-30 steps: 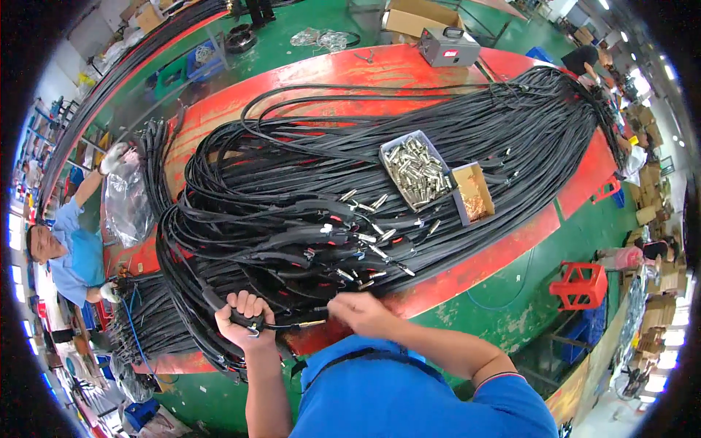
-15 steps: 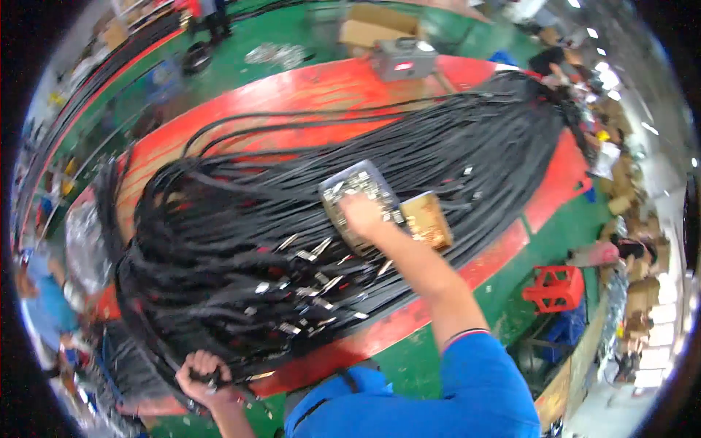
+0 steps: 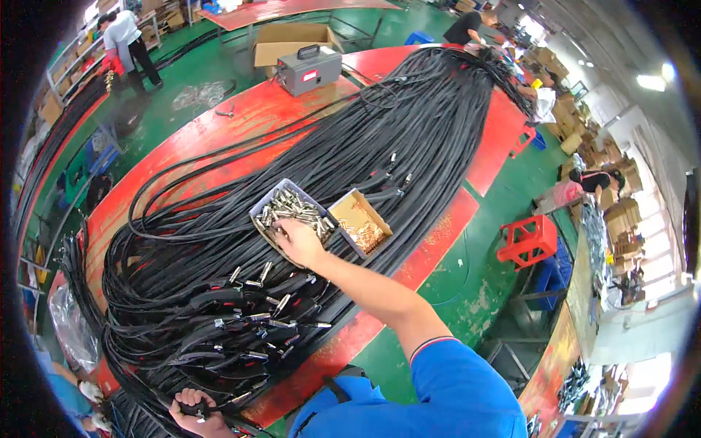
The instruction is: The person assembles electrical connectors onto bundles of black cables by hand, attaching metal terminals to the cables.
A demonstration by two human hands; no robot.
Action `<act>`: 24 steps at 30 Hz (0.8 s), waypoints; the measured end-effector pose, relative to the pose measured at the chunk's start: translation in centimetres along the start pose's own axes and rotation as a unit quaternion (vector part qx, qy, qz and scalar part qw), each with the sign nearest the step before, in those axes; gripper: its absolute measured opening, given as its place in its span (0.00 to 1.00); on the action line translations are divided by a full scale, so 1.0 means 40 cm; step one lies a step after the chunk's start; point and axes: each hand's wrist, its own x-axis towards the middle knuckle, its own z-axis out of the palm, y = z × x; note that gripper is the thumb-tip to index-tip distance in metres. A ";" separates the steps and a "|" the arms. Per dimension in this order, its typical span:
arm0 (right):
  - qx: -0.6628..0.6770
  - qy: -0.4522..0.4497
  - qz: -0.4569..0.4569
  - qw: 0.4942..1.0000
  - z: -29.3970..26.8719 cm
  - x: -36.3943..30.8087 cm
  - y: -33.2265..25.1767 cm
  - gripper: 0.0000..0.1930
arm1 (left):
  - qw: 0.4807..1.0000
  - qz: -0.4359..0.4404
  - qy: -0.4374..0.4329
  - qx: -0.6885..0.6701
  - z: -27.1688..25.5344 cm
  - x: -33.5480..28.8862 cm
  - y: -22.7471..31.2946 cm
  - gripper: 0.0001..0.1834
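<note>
My left hand (image 3: 194, 410) is closed in a fist round black cable at the near left edge of the table. My right hand (image 3: 298, 241) reaches into a box of silvery metal connectors (image 3: 290, 206). Its fingers are bent down among the pieces, and the fingertips are partly hidden. Beside that box stands a cardboard box (image 3: 356, 208) with small copper-coloured pieces inside. Both boxes rest on a broad heap of black cables (image 3: 365, 139). Several cable ends (image 3: 277, 306) with metal connectors on them lie between my two hands.
The red table (image 3: 212, 139) carries a grey machine (image 3: 310, 69) at its far side, with an open carton (image 3: 292, 35) behind. A red stool (image 3: 527, 241) stands to the right on the green floor. Several people are nearby, one (image 3: 64, 387) close at the lower left.
The view has turned, so the table and boxes appear farther left and the far end shows more. My right hand stays in the connector box; my left fist still grips the cable.
</note>
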 end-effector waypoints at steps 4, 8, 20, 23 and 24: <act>0.560 -0.014 0.356 0.748 -0.082 -0.106 -0.142 0.17 | 0.998 -0.048 0.022 -0.031 0.043 -0.005 -0.012 0.14; 0.692 -0.029 0.371 0.618 -0.187 -0.187 -0.300 0.15 | 0.997 -0.059 -0.011 -0.046 0.048 -0.002 -0.015 0.11; 0.676 -0.188 0.344 0.624 -0.187 -0.358 -0.599 0.19 | 0.991 -0.086 0.010 -0.107 0.039 -0.040 0.037 0.11; 0.605 -0.245 0.267 0.709 -0.181 -0.416 -0.612 0.15 | 0.991 -0.088 -0.006 -0.098 0.028 -0.043 0.051 0.09; 0.600 -0.259 0.256 0.712 -0.180 -0.429 -0.615 0.15 | 0.991 -0.086 0.010 -0.101 0.034 -0.048 0.054 0.09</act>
